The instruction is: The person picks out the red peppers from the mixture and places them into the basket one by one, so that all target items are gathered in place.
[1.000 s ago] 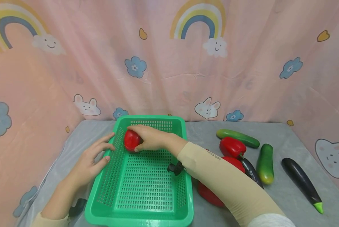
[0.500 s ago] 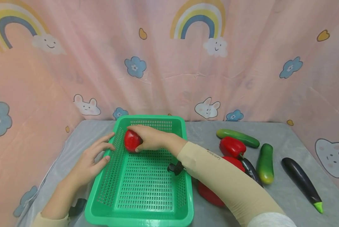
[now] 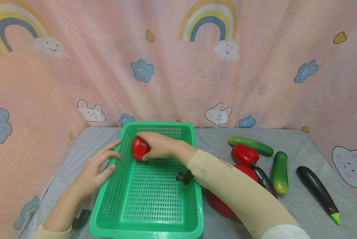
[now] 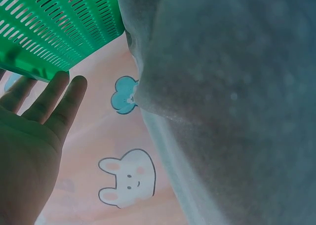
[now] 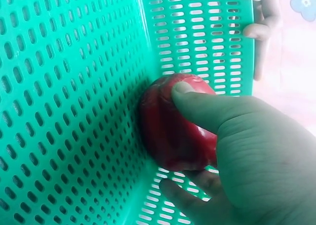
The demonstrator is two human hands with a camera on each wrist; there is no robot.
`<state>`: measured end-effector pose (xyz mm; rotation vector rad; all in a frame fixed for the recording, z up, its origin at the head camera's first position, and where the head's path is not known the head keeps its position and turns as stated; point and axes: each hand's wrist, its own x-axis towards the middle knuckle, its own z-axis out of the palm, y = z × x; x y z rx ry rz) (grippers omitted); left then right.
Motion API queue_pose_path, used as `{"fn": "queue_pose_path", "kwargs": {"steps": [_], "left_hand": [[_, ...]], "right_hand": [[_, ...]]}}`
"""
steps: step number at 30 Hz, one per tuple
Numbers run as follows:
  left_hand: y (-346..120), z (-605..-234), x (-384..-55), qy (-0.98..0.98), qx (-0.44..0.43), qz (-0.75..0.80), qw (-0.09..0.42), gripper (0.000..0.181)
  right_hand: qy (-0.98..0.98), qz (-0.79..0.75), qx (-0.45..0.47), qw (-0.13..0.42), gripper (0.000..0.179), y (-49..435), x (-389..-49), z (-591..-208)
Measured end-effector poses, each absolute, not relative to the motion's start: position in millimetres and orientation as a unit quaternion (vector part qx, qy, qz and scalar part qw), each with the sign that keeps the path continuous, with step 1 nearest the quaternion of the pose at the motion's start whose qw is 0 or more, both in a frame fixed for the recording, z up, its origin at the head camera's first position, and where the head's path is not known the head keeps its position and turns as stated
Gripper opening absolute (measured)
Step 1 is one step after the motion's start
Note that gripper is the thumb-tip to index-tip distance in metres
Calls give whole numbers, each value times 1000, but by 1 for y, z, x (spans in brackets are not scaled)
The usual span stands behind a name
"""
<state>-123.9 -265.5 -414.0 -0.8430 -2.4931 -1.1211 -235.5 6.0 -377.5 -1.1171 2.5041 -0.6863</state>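
Note:
A red bell pepper (image 3: pixel 140 149) is inside the green plastic basket (image 3: pixel 154 234), near its far left corner. My right hand (image 3: pixel 159 145) grips the pepper from the right. In the right wrist view, the thumb (image 5: pixel 197 104) presses on the upper side of the pepper (image 5: pixel 173 131) and fingers curl beneath it; the pepper sits low against the basket's perforated bottom and wall. At the basket's left rim, my left hand (image 3: pixel 96 169) is spread with loosely straight fingers. Its fingertips show right at the rim in the left wrist view, where the palm (image 4: pixel 24 156) faces the camera.
Right of the basket lie another red bell pepper (image 3: pixel 244 154), a cucumber (image 3: pixel 251 145), a shorter green one with a yellowish end (image 3: pixel 280 174) and an eggplant (image 3: pixel 314 186). A second eggplant (image 3: pixel 265 181) and larger red items (image 3: pixel 221 205) are partly hidden behind the right sleeve.
The red bell pepper has shifted very slightly to the right in the right hand's grip. The left hand and the basket have stayed put.

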Motion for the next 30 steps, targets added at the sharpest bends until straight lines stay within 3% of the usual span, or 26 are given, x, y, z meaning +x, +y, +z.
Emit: {"fn": "queue_pose_path", "kwargs": {"steps": [19,30], "left_hand": [[-266,-416,-124,-864,-290,-387,141,28],[-266,-413,-124,-864,-293,-386,137,27]], "right_hand": [[876,-229,-394,157,93,5,-235,-377],[907,-167,-379,81,84,1,-224,-359]]}}
